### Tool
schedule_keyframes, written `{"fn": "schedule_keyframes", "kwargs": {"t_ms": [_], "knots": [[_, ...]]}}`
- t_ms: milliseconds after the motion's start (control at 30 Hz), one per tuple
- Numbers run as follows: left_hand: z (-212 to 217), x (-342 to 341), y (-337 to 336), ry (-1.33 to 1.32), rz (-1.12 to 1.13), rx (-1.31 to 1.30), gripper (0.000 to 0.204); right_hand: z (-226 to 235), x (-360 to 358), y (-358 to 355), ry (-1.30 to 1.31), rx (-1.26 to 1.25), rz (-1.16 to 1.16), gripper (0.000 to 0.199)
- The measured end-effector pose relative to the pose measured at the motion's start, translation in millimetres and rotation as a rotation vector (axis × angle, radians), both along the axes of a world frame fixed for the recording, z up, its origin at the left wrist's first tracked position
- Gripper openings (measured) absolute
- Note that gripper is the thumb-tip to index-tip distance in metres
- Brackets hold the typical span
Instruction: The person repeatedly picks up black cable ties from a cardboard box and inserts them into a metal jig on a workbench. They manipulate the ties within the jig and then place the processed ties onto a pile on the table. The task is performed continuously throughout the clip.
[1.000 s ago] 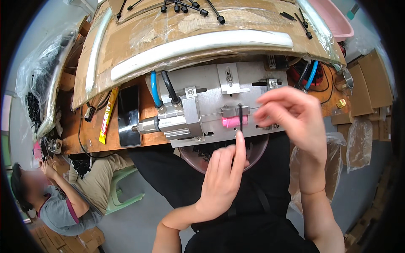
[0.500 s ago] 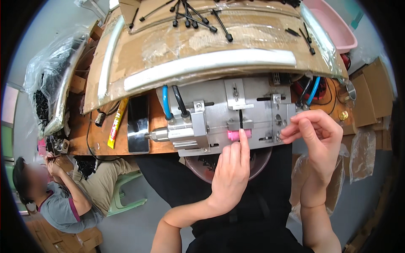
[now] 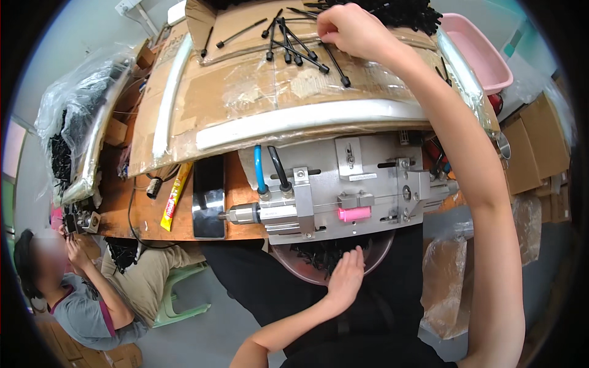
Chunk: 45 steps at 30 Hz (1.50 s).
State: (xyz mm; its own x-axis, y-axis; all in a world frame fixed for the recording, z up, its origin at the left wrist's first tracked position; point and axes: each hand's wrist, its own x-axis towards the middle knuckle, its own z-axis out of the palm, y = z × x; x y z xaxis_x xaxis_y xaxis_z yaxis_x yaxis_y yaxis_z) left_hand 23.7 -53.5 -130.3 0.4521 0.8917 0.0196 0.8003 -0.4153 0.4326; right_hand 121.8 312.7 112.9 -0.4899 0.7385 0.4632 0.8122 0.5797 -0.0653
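Note:
My left hand (image 3: 346, 279) is open over a pinkish see-through basin (image 3: 386, 250), its fingers stretched toward the black pieces (image 3: 325, 257) inside. Across the cardboard reaches my right arm. My right hand (image 3: 356, 30) is closed there, with thumb and fingers bent together at the upper end of a black rod (image 3: 334, 64) that has a knob at its lower end. Whether the fingertips grip this rod is hidden. Between my arms sits a metal clamping fixture (image 3: 334, 226) with a small grey block (image 3: 356, 200) and a pink cylinder (image 3: 354, 213) at its front; no rod shows in it.
More knobbed black rods (image 3: 288, 49) lie on the cardboard (image 3: 245, 80), with a dark pile (image 3: 405, 15) behind. Left of the fixture are a phone-like black slab (image 3: 209, 208) and a yellow packet (image 3: 176, 199). A co-worker (image 3: 92, 300) sits at far left.
My right hand has gone from beside the fixture up to the rods on the cardboard. My left hand has dropped from the pink cylinder to the basin. The black rod has left the fixture.

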Motion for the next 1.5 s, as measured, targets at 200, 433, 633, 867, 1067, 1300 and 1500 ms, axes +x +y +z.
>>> {"fn": "schedule_keyframes", "kwargs": {"t_ms": [200, 433, 633, 867, 1067, 1300, 1500], "knots": [[-2.5, -7.4, 1.2, -0.034, -0.083, -0.005, 0.054, 3.9, -3.2, -7.0, -0.029, -0.124, 0.034, 0.01], [-53.8, 7.1, -7.6, 0.103, -0.435, 0.065, 0.077, 9.8, 3.6, 8.9, -0.15, -0.228, 0.033, 0.01], [-66.1, -7.8, -13.2, 0.166, -0.29, 0.057, 0.071, 10.6, 21.2, -12.0, -0.104, -0.218, 0.068, 0.013], [-62.1, -5.2, -26.6, 0.216, -0.388, -0.04, 0.053, 30.1, 54.3, -39.9, 0.132, -0.195, 0.064, 0.009], [117.0, 13.2, 60.6, -0.294, -0.525, 0.195, 0.048, 28.6, 156.2, -77.8, 0.414, 0.08, 0.116, 0.015], [238.4, 75.6, 291.7, -0.365, -0.307, 0.703, 0.014, 20.4, 175.1, -121.4, 0.594, -0.184, -0.202, 0.014], [233.4, 98.0, 296.7, -0.22, -0.518, 0.272, 0.018, -13.6, 191.2, -119.5, 0.542, -0.138, -0.283, 0.013]]}}
